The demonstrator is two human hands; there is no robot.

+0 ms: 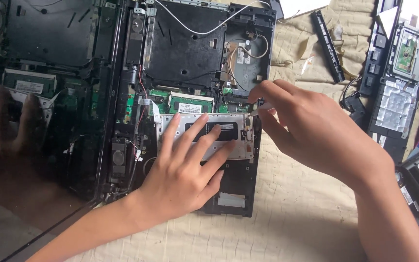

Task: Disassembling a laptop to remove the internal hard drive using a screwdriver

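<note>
I see my left hand (pixel 180 174) lying flat and released, its fingers (pixel 197 131) spread wide and pressed down on the silver rectangular metal drive caddy with a black label strip (pixel 241 145); it grips nothing, it just pins the caddy in place. My right hand (pixel 311 131) comes in from the right with its fingers curled together, thumb and forefinger pinched on a small pale tab (pixel 263 106) at the caddy's upper right corner. What the tab is, I cannot tell.

The caddy sits in the lower middle of the opened black laptop base (pixel 185 53), just below the green memory module (pixel 190 104). Its long axis runs left to right across the view, the flat face turned up at me. Its surface is dull silver with a dark band across the middle and a thin red wire (pixel 249 131) at the right end.

The laptop rests on a cream quilted cloth (pixel 287 204). A long black plastic strip (pixel 328 46) lies well apart at upper right.
</note>
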